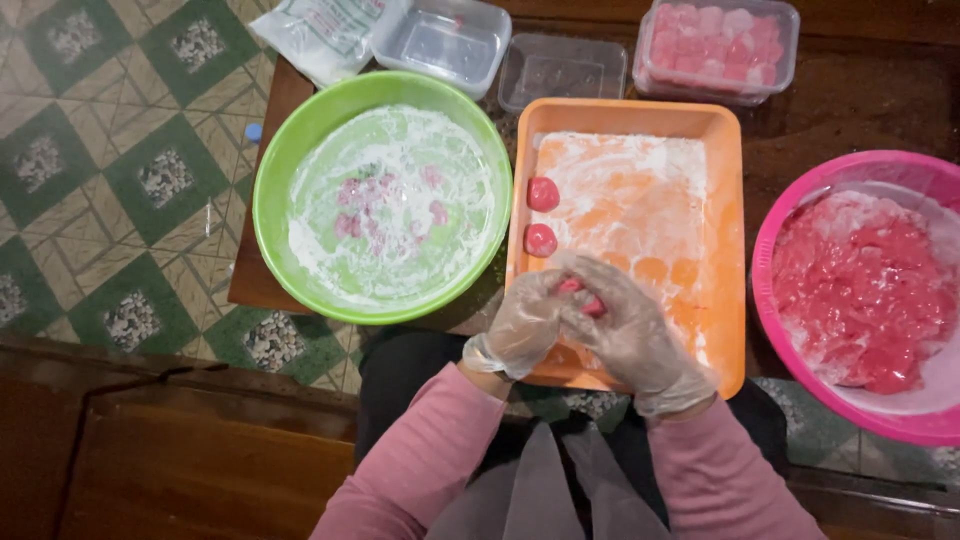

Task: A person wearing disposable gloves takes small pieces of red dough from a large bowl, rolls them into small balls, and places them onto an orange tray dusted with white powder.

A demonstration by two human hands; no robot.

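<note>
Two gloved hands meet over the near left corner of an orange tray dusted with white flour. Left hand and right hand cup a small pink dough piece between them, each grip closed around it, so only a sliver shows. Its shape and long axis cannot be told; it looks roundish, pointing no clear way. Rolling it well likely calls for light, even pressure and floured gloves, to stop sticking. Two finished pink balls sit by the tray's left edge. A green bowl of flour lies left on the desk, a pink bowl of pink dough right, a lidded box of pieces at the far edge
</note>
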